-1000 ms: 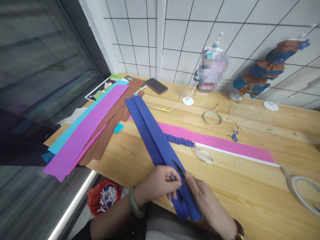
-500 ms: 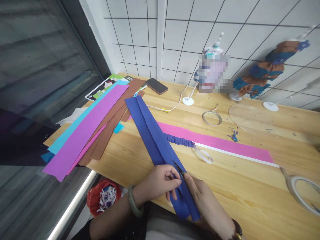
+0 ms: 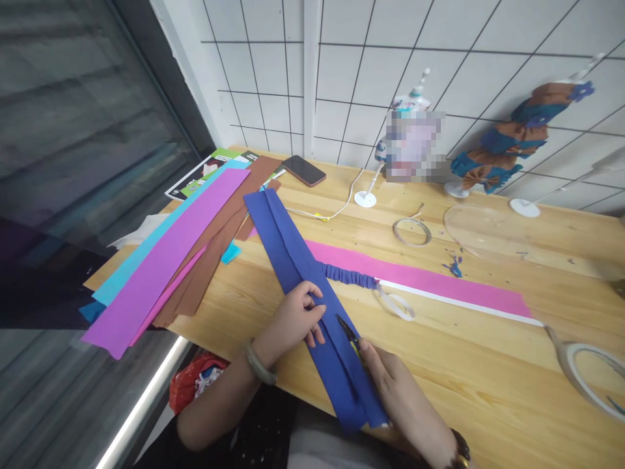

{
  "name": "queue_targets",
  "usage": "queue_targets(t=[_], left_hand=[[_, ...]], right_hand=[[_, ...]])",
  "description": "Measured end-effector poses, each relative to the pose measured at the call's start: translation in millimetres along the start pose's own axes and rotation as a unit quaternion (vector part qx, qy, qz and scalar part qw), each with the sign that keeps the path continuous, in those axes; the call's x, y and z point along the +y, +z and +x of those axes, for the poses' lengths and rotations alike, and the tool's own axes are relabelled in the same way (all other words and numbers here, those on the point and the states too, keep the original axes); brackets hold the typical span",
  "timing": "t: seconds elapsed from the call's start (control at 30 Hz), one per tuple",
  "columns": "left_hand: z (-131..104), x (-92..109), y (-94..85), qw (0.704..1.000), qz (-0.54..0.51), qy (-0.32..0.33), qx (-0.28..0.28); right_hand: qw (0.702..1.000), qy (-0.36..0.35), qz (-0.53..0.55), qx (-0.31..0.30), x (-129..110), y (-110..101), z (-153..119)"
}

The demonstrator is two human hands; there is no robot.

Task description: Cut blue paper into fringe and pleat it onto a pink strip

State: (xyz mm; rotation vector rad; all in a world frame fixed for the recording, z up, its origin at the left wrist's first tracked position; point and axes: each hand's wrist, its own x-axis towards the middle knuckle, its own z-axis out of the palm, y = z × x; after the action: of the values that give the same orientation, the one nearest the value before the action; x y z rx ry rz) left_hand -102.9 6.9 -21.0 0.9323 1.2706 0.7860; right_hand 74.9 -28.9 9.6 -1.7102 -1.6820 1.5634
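Note:
Two long dark blue paper strips (image 3: 273,228) lie across the table toward my body, one partly over the other. My left hand (image 3: 297,316) rests on them midway, fingers loosely curled, thumb and forefinger apart. In my right hand (image 3: 395,384) are small dark-bladed scissors (image 3: 346,327), their tips pointing up and left over the blue paper. My palm hides most of the handles. To the right of the strips is a gathered blue ruffle (image 3: 346,275) with a loop of thin white tape (image 3: 396,305) at its end. A pink strip (image 3: 420,278) edged in white lies behind.
Purple (image 3: 170,260), light blue and brown strips overlap at the left table edge. A phone (image 3: 303,170) lies at the back. Tape rolls (image 3: 413,231) and blue scraps (image 3: 455,268) are to the right. Decorated stands (image 3: 365,199) line the wall. A red bag (image 3: 188,384) sits below the table.
My left hand has moved up and left along the blue strips, away from the scissors, and its fingers have loosened. My right hand stays nearly in place with the scissors.

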Motion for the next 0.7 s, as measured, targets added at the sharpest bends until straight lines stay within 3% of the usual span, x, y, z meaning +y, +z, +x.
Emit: queue_targets(t=[0.27, 0.7], left_hand=[[2.6, -0.2, -3.6, 1.000, -0.011, -0.005, -0.029], [3.1, -1.9, -6.4, 0.998, -0.037, -0.012, -0.047]], right_hand=[[0.989, 0.108, 0.088, -0.050, 4.5, 6.6, 3.7], [0.987, 0.139, 0.068, -0.049, -2.3, 1.7, -4.2]])
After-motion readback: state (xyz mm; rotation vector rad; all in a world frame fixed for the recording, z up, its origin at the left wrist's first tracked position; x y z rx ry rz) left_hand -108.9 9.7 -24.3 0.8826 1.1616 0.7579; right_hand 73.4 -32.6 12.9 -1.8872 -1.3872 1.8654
